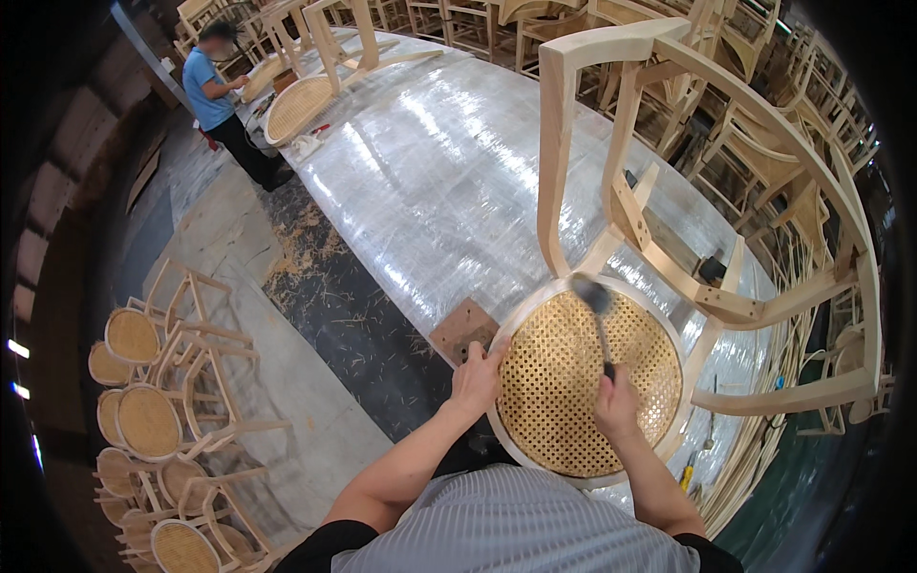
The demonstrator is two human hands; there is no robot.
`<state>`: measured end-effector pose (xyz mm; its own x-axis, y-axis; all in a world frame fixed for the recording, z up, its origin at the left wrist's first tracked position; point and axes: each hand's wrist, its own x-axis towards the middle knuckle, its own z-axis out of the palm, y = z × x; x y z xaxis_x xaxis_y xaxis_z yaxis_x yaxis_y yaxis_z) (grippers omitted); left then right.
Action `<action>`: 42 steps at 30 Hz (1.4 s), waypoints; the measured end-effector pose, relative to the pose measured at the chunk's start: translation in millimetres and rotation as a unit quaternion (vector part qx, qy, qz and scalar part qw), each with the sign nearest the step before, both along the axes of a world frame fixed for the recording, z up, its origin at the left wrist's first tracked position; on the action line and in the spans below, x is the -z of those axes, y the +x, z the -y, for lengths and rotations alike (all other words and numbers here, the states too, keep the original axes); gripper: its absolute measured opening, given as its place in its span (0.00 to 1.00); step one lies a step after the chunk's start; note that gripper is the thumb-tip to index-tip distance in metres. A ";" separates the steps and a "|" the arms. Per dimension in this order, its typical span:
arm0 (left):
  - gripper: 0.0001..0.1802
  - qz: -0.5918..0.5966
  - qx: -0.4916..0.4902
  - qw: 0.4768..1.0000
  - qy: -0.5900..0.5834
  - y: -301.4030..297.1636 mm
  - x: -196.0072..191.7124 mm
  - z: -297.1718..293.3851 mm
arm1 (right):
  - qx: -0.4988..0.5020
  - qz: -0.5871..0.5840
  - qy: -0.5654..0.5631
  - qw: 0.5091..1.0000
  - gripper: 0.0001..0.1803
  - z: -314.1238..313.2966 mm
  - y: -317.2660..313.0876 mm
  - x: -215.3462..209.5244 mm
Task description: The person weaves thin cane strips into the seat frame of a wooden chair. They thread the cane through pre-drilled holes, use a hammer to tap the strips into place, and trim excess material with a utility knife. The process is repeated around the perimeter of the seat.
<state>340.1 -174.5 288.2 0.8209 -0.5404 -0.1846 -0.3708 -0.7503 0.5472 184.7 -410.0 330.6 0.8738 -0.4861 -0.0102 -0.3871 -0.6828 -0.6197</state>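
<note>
A pale wooden chair frame lies tipped on the table, its round woven cane seat facing up in front of me. My right hand is closed round the dark handle of a hammer. The hammer's dark head is blurred by motion over the far edge of the cane. At the seat's left edge, my left hand grips the pale wooden rim, its thumb on the rim and the other fingers partly hidden. A brown square board lies just beyond that hand. Curved legs and rails rise behind the seat.
Shiny plastic film covers the long table. Several chairs with cane seats stand at the left. Another person works at the far end by another chair. Cane strips and a yellow-handled tool lie at right; wood shavings litter the floor.
</note>
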 end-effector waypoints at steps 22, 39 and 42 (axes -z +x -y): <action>0.39 -0.019 -0.013 1.000 0.000 3.4 -2.2 -6.0 | 0.055 0.043 0.041 0.997 0.15 7.2 7.7 -11.7; 0.40 -0.013 -0.003 1.000 -0.008 15.7 1.2 -2.4 | 0.028 -0.126 0.000 0.992 0.15 22.5 20.3 -9.6; 0.39 -0.030 -0.008 1.000 0.000 9.4 0.8 -7.1 | 0.080 -0.003 0.068 0.994 0.15 8.4 20.6 -27.9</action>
<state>349.5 -167.4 287.3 0.8165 -0.5280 -0.2335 -0.3265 -0.7559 0.5675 205.4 -418.4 358.5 0.7851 -0.6126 -0.0908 -0.4883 -0.5221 -0.6993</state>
